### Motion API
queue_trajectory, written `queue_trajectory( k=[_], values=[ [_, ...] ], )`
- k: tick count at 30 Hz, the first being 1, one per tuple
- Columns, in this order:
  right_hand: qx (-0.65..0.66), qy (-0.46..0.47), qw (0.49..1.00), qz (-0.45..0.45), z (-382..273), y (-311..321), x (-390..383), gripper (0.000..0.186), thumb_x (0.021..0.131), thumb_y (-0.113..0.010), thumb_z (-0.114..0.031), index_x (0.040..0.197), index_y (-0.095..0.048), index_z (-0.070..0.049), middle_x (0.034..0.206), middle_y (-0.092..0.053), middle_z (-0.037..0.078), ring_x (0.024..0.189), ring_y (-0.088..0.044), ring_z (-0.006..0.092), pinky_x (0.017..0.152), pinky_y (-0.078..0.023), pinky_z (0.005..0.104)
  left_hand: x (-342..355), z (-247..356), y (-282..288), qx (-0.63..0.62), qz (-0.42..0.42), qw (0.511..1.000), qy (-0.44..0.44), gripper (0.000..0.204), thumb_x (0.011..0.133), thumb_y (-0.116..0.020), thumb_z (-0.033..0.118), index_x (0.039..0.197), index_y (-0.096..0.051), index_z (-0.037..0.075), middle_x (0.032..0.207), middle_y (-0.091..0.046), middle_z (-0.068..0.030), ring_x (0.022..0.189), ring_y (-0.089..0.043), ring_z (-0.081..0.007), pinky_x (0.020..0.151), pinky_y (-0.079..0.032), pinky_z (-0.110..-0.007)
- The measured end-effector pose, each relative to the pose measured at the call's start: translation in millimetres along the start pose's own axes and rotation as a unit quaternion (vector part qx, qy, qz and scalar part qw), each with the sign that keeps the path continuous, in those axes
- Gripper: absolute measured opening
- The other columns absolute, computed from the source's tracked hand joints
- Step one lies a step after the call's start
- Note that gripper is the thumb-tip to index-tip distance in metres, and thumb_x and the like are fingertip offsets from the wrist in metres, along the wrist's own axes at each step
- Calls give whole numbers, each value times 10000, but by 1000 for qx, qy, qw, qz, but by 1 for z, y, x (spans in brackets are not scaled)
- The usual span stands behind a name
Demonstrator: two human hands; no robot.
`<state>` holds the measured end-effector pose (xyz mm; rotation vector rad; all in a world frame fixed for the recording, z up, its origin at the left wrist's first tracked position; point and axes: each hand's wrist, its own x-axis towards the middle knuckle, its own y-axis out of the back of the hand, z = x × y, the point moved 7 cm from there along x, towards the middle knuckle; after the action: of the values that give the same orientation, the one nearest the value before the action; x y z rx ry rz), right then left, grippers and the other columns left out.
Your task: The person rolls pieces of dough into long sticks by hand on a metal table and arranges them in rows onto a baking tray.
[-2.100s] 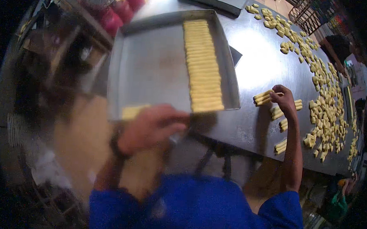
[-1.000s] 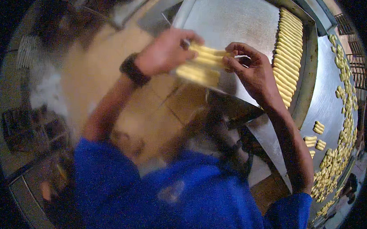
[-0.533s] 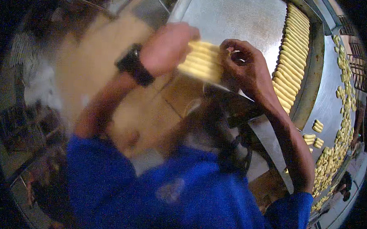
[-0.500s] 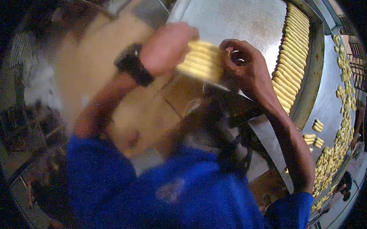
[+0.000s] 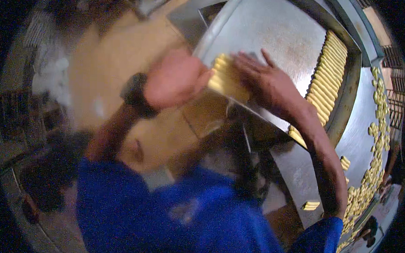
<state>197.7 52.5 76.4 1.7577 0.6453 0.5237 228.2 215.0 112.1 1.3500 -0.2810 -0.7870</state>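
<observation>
Several dough sticks (image 5: 219, 78) lie near-left in the tray (image 5: 277, 22), my right hand (image 5: 267, 82) unclenched over them, my left hand (image 5: 175, 78) too blurred to tell.

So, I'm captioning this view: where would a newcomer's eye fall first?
Most striking is the long, tight row of yellow dough sticks along the right side of the shallow grey metal tray. At the tray's near left corner, the right hand spreads over a small ridged yellow dough group, with the blurred left hand beside it. Farther right, many small yellow dough pieces litter the shiny metal table.
</observation>
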Motion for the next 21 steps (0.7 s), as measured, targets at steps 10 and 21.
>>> queue_trajectory(
  k=[10, 21],
  values=[
    [33, 111, 993, -34, -16, -3, 14, 508, 999, -448, -198, 1489, -392, -74, 1573, -376, 67, 1464, -329, 202, 1242, -170, 486, -4, -7, -11, -129, 59, 990, 3, 245, 956, -555, 224, 1026, -655, 12, 868, -667, -243, 812, -638, -437, 742, -493, -527],
    [264, 29, 964, 7, 0, 39, 10, 568, 946, -529, -73, 1497, -390, -91, 1460, -512, 126, 1392, -443, 246, 1244, -175, 470, -9, -2, 9, -84, 182, 979, -33, 282, 966, -537, 215, 1155, -662, 47, 981, -678, -224, 924, -629, -432, 815, -506, -497]
  ],
)
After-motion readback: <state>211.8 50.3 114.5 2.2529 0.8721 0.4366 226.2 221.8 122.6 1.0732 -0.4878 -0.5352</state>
